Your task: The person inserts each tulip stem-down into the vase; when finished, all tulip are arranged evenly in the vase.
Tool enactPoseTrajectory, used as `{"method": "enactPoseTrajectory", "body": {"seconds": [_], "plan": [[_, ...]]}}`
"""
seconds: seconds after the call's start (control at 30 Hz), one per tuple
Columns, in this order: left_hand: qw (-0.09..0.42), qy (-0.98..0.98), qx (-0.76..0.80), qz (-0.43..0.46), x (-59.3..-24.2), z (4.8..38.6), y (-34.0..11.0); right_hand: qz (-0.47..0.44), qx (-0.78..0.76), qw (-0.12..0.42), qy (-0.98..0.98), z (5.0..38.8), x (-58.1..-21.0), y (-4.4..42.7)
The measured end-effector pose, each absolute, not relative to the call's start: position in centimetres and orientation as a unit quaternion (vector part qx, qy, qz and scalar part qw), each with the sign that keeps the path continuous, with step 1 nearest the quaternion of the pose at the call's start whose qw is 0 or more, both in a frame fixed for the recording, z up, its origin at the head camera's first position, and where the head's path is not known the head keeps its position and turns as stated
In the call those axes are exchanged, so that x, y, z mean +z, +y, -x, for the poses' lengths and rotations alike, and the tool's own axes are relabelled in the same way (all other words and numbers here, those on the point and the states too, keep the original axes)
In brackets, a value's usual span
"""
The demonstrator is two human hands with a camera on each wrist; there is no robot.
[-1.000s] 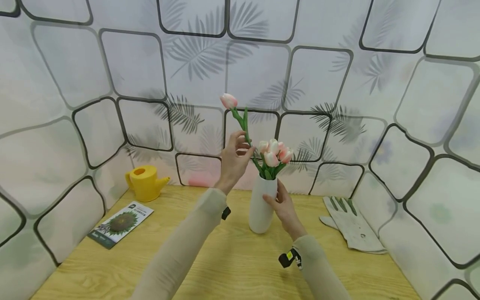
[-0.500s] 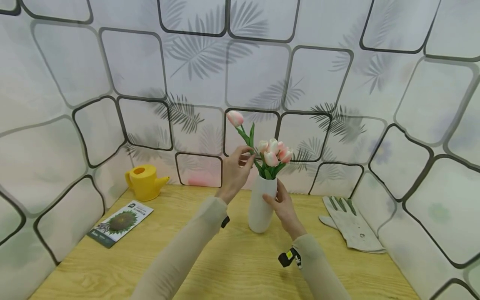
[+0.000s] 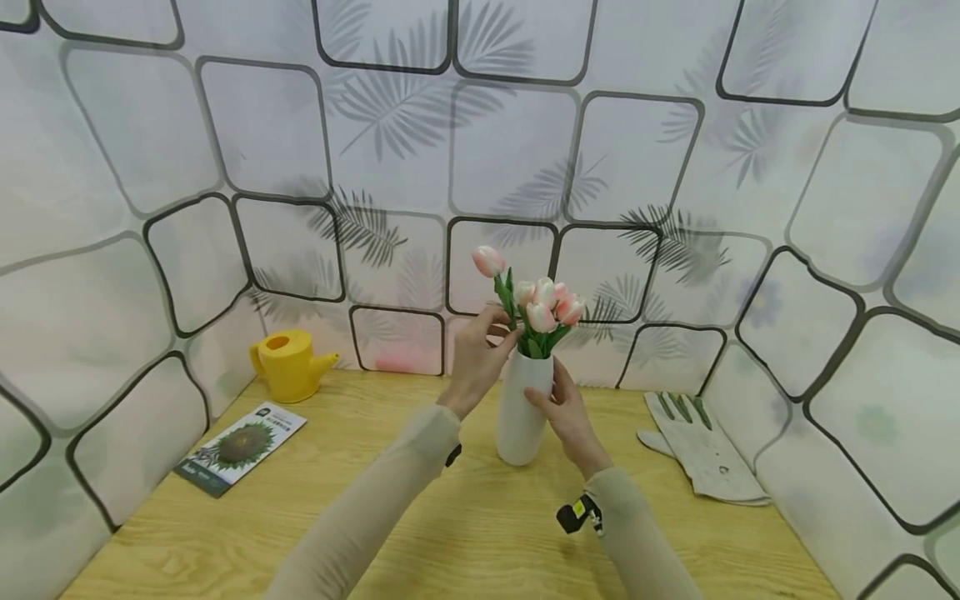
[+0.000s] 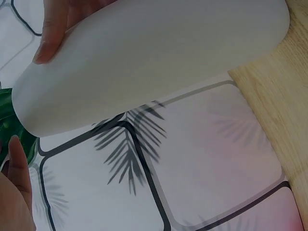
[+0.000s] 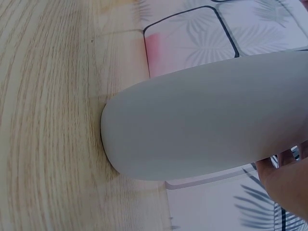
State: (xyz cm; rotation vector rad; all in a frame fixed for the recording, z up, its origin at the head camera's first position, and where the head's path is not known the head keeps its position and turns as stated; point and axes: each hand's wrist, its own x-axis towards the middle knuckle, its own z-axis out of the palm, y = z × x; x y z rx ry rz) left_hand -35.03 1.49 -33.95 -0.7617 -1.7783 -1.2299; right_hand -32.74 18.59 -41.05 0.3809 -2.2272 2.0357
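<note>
A white vase point(image 3: 521, 417) stands on the wooden table, slightly tilted, with a bunch of pink-and-white tulips point(image 3: 542, 317) in its mouth. My right hand point(image 3: 567, 414) grips the vase's upper right side, thumb across the front. With my left hand point(image 3: 480, 353) I pinch the green stem of a single tulip point(image 3: 489, 262) at the vase's left rim; its bloom rises above the others. The stem's lower end is hidden behind the fingers and rim. In the left wrist view the thumb point(image 4: 19, 168) lies beside green leaves point(image 4: 9, 125) at the vase mouth.
On the left of the table are a yellow watering can point(image 3: 291, 367) and a seed packet point(image 3: 242, 448) with a sunflower picture. A pair of pale work gloves point(image 3: 708, 454) lies at the right. Patterned cloth walls point(image 3: 390, 183) enclose the table at the back and sides.
My left hand has moved down and to the right with the single tulip, bringing its bloom lower and closer to the bunch. My right hand has stayed on the vase.
</note>
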Motion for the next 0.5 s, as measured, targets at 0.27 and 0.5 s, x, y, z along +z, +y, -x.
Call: {"method": "enactPoseTrajectory", "body": {"seconds": [0.27,0.5], "plan": [[0.399,-0.703,-0.523,0.268,-34.2,35.0,1.8,-0.127,0.663,0.071,-0.735,33.7,-42.1,18.7],[0.389,-0.690,-0.559,0.244,-34.3,34.7,2.2,-0.126,0.670,0.050,-0.730,32.9,-41.1,18.6]]}}
